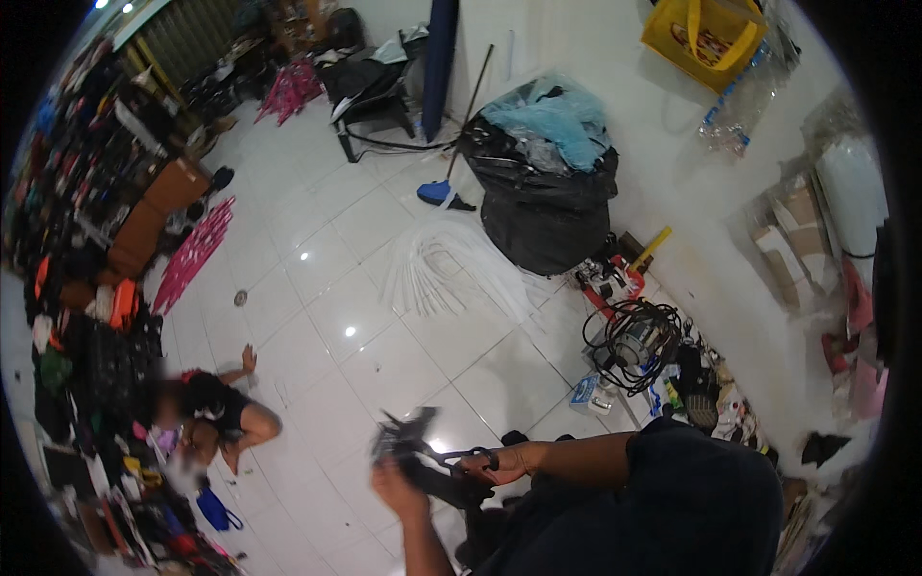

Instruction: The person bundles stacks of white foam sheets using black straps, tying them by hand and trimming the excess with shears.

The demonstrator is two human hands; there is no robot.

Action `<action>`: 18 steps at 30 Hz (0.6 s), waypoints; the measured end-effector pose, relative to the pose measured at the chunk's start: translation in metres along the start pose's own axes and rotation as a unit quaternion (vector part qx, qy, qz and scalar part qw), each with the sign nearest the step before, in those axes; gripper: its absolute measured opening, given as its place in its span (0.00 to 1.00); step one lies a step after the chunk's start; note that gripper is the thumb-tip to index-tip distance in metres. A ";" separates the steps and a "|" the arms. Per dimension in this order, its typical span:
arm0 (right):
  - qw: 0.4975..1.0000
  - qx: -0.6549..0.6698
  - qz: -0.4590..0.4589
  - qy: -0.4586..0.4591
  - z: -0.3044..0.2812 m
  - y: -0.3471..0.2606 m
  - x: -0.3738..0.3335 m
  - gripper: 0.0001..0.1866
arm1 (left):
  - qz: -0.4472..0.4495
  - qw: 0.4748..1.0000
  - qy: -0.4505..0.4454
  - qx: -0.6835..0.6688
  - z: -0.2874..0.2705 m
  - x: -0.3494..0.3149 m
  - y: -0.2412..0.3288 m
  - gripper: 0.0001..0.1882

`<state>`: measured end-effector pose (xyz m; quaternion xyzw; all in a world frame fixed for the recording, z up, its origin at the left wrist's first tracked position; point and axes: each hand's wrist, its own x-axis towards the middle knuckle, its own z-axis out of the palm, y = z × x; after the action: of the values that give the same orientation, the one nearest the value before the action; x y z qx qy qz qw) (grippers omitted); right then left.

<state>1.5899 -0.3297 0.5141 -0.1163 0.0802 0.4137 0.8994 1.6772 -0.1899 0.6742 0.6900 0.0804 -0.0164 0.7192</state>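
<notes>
My left hand is closed around a dark bundle. Motion blurs its loose upper end, and I cannot make out its exact kind. In my right hand is a pair of scissors with black loop handles. The scissors point left toward the bundle, and their blades are hard to separate from the dark material. Both hands are close together in front of my body, above the tiled floor.
A person sits on the floor at left, beside piled goods. White strips lie fanned on the tiles. Beyond them stand a large black bag and a blue broom. Coiled black cable and tools line the right wall.
</notes>
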 end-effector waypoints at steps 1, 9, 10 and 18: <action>0.999 -0.048 -0.007 -0.018 0.010 -0.017 0.006 0.19 | -0.008 1.000 0.017 -0.011 -0.024 0.037 -0.012 0.14; 0.931 -0.351 -0.043 0.090 0.086 -0.151 0.112 0.19 | 0.120 0.963 0.179 0.163 -0.117 0.226 -0.063 0.16; 0.926 -0.348 -0.063 0.129 0.090 -0.166 0.130 0.20 | 0.042 0.977 0.121 0.171 -0.123 0.243 -0.090 0.14; 0.939 -0.075 -0.242 0.233 0.124 -0.323 0.253 0.16 | -0.241 0.694 -0.591 0.333 -0.014 0.385 0.012 0.25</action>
<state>2.0058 -0.3154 0.6185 -0.2925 0.2258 0.1497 0.9171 2.0571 -0.1419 0.6325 0.6894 -0.2088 -0.6194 0.3123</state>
